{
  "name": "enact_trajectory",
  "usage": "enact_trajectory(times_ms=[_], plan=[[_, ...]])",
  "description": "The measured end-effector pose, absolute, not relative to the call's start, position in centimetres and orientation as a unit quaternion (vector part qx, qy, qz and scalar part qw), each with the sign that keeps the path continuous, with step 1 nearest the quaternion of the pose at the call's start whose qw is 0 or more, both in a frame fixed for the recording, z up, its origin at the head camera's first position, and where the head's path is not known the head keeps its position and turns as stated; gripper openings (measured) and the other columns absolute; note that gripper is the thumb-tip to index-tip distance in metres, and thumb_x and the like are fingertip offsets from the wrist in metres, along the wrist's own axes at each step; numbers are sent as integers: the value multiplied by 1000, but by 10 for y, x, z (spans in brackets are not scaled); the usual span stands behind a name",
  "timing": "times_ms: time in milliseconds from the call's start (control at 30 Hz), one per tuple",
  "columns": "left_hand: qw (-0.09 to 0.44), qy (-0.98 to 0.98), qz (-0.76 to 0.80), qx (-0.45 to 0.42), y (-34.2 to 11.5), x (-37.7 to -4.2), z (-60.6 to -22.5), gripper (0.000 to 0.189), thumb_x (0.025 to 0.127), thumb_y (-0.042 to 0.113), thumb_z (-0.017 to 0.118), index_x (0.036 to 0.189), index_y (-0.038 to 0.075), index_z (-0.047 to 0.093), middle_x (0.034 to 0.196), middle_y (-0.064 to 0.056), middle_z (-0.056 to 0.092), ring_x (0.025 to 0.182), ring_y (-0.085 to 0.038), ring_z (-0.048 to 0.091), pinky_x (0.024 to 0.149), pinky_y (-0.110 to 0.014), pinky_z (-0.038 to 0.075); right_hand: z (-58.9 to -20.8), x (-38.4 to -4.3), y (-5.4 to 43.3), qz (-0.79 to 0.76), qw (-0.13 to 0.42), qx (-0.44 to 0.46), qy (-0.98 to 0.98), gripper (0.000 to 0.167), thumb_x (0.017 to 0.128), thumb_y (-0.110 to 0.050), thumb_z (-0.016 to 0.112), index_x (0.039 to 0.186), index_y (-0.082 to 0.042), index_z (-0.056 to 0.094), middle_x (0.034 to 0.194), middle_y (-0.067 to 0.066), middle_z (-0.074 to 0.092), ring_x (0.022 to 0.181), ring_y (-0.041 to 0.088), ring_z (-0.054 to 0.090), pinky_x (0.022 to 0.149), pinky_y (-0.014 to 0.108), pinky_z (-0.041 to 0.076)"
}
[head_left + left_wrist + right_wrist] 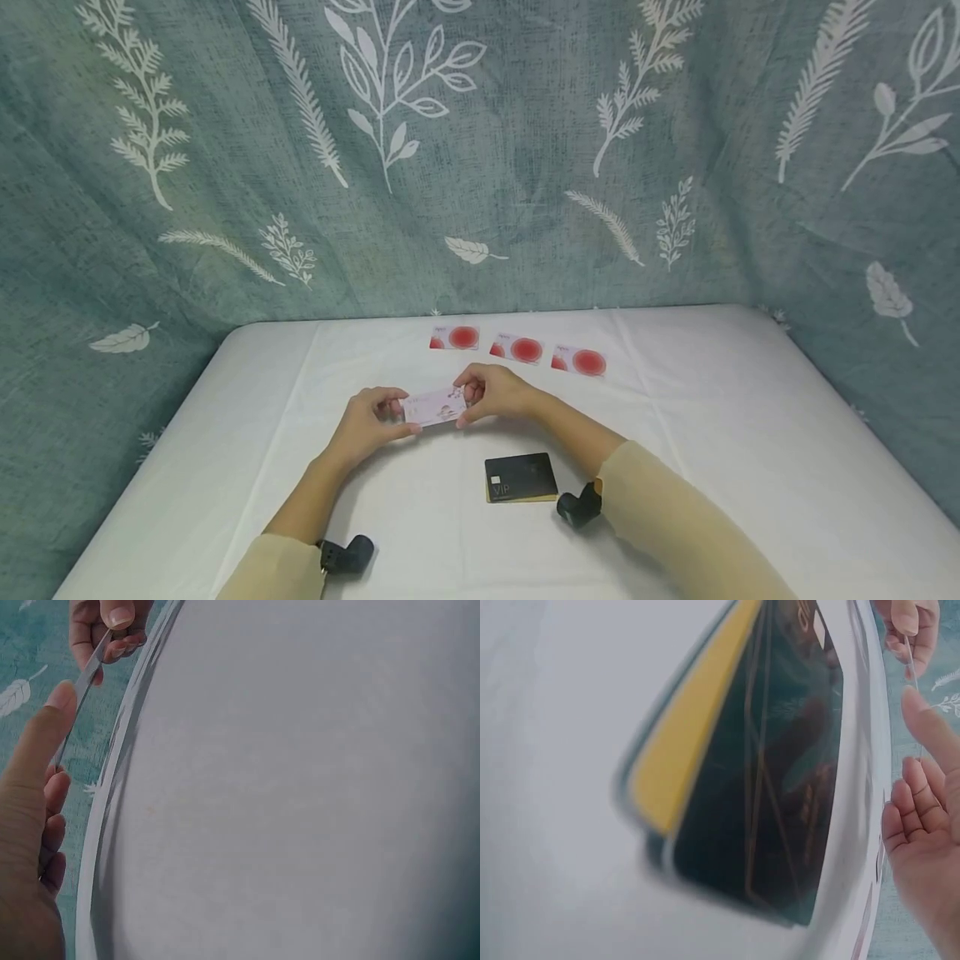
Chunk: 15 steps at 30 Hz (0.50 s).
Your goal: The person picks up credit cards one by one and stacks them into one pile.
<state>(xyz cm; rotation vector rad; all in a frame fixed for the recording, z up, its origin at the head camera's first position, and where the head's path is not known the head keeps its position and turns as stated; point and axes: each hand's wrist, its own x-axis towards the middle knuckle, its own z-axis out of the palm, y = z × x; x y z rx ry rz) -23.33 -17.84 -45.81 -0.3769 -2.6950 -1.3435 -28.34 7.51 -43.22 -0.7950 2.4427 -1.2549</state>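
Observation:
Between both hands, a pale pink card with a small printed picture is held above the white table. My left hand pinches its left end, thumb along the near edge and fingers behind. At the other end my right hand grips the card between thumb and fingers. From the left wrist view the card appears almost edge-on, a thin strip running from one hand to the other. Below the right forearm lies a black card marked VIP, with a yellow edge of another card showing under it.
Three pink cards with red ovals, the left, middle and right, lie in a row near the table's far edge. A white cloth covers the table. Behind it hangs a green leaf-patterned curtain.

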Motion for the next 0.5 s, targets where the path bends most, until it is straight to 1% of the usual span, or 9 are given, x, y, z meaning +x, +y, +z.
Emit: enact_trajectory(times_ms=[200,500], plan=[[71,-891,-425,-145,-174,-228,-451,53,65,27,87,109,7,67,85,3,58,85,-17,47,74,-31,40,-428,-280,82,-435,131,-285,844,54,62,-18,89,107,-7,62,81,0,58,71,11,50,65,22,43],[53,-887,-436,-143,-165,-222,-440,53,67,27,86,112,8,64,89,2,57,92,-18,47,75,-32,38,-423,-280,93,-427,134,-295,844,54,63,-21,89,107,-7,62,84,2,58,74,14,49,66,24,42]])
